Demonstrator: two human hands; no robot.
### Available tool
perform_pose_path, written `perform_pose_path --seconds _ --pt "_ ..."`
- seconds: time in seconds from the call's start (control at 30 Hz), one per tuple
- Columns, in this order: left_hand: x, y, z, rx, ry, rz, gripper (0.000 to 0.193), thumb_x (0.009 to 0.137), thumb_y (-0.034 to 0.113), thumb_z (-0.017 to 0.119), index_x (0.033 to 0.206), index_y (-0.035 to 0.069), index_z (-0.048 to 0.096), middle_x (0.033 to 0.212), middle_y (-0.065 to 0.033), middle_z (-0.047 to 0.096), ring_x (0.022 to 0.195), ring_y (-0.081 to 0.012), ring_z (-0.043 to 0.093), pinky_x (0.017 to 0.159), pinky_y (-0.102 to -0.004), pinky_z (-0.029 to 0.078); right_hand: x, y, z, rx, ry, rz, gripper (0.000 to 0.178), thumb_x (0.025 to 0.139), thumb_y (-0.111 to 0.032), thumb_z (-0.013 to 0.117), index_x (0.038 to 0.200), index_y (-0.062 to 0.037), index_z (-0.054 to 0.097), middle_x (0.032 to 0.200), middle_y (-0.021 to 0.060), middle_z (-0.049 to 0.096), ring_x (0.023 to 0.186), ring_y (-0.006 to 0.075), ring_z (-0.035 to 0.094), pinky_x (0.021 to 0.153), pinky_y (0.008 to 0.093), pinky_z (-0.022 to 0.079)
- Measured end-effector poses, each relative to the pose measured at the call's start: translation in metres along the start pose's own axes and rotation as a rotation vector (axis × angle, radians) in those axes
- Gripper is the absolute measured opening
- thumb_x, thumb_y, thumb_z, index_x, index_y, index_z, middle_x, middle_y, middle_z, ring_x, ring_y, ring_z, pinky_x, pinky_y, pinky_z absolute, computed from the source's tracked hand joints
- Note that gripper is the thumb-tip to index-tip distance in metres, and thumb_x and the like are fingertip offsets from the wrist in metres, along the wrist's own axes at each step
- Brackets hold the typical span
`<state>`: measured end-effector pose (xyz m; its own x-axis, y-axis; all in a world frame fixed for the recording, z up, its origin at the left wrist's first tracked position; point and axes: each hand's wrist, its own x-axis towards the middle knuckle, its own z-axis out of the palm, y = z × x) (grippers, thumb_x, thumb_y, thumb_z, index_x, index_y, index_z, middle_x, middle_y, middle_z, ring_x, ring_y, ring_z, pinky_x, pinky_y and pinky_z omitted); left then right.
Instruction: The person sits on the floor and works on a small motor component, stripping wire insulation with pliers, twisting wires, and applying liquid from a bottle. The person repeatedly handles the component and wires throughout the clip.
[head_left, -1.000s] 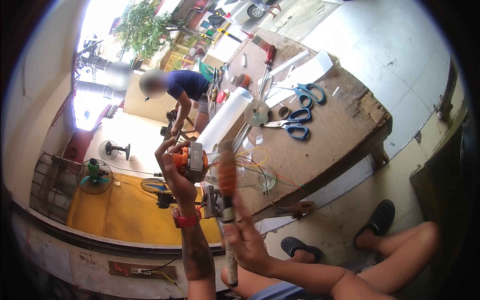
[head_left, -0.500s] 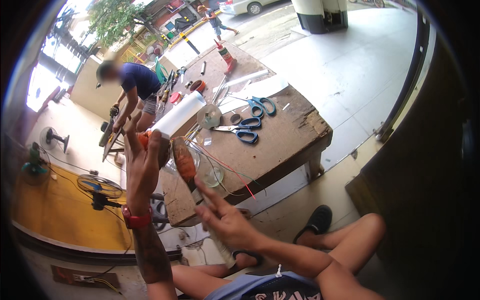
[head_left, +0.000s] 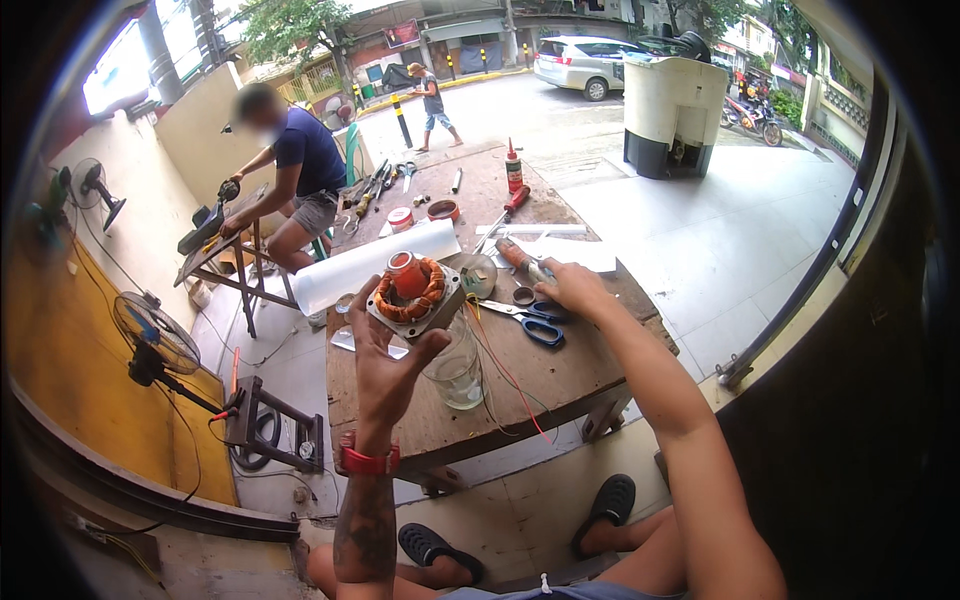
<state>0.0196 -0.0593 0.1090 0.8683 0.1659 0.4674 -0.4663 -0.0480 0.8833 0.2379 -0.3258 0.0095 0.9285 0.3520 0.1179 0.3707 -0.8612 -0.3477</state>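
My left hand (head_left: 382, 375), with a red watch on its wrist, grips a motor stator (head_left: 432, 318) with orange-brown copper windings and a reddish cylinder in its centre. Below it stands a clear glass jar (head_left: 457, 385); whether the stator rests on its rim I cannot tell. Thin red, green and dark wires (head_left: 508, 378) trail beside the jar. My right hand (head_left: 572, 288) is closed on a tool with a worn orange-brown end (head_left: 515, 255) and a silvery part, over the table's right side. Just below that hand lie blue-handled scissors (head_left: 540, 325).
The wooden table (head_left: 600, 375) also carries a white roll (head_left: 380, 262), a brown tape roll (head_left: 443, 210), a red-handled screwdriver (head_left: 515, 203), a red bottle (head_left: 513, 168) and several hand tools. A person (head_left: 295, 155) works at the left; fans (head_left: 155, 330) stand there.
My right hand has moved up and right with the tool, away from the stator. My left hand has tilted the stator so its windings show. The view has swung upward.
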Motion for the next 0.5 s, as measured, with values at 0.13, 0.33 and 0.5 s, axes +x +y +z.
perform_pose_path --seconds 0.13,0.33,0.5 --pt "-0.002 -0.024 0.010 0.191 0.099 0.154 0.090 0.077 0.022 0.098 0.144 -0.001 0.043 0.135 -0.0162 0.064 0.125 -0.0243 0.065 0.109 -0.0384 0.053 0.006 -0.025 0.002 0.012 0.113 -0.074 0.047 0.095 -0.030 0.073 0.137 -0.0096 0.064 0.127 0.0227 0.067 0.120 0.0416 0.065 0.097 0.0496 0.054" --pt "0.012 -0.013 0.020 -0.017 0.171 0.199 0.076 0.081 0.017 0.094 0.138 -0.002 0.048 0.130 -0.0135 0.067 0.114 -0.0201 0.070 0.095 -0.0329 0.059 -0.076 -0.060 -0.003 0.681 -0.205 -0.356 0.076 0.085 -0.018 0.079 0.153 -0.0039 0.046 0.138 0.0207 0.059 0.135 0.0302 0.055 0.115 0.0435 0.044" --pt "0.033 0.027 0.019 -0.055 0.179 0.262 0.076 0.082 0.017 0.093 0.140 -0.001 0.048 0.129 -0.0135 0.066 0.113 -0.0195 0.069 0.097 -0.0322 0.058 -0.109 -0.099 0.026 0.600 -0.272 -0.413 0.113 0.078 -0.037 0.092 0.164 -0.0031 0.027 0.154 0.0237 0.048 0.143 0.0341 0.049 0.122 0.0429 0.037"
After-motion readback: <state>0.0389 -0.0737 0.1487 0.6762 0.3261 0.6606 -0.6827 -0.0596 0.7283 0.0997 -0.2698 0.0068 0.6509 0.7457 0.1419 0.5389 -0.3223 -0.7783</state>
